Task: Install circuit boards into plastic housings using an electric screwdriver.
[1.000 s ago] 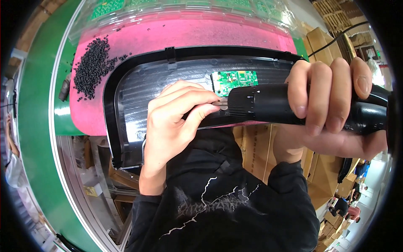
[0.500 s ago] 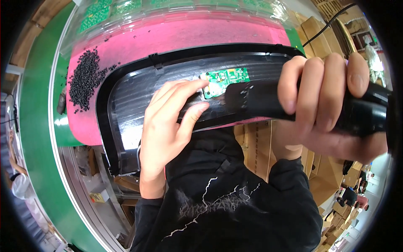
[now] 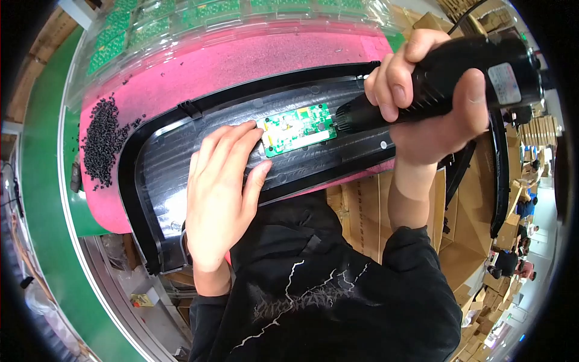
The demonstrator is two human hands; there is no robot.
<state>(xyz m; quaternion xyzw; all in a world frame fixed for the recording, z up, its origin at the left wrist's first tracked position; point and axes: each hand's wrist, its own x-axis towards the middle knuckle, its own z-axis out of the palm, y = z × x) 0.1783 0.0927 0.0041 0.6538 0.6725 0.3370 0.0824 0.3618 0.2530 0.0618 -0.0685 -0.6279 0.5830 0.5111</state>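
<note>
A green circuit board lies in a curved black plastic panel. My right hand is wrapped round a black electric screwdriver, tilted with its tapered nose at the board's right end. Whether the bit touches a screw there is too small to tell. My left hand lies over the panel, thumb apart from the fingers, its fingertips at the board's left edge. It holds nothing. On the pink mat, left of the panel, is a heap of small black screws.
Clear plastic trays of green circuit boards stand at the far side of the green table. Cardboard boxes are at the right, where another curved black panel stands. People show in the distance at lower right.
The screwdriver has swung round, its nose moving from over the panel's near side to the board's right end. My left hand, the panel and the board have shifted left in view.
</note>
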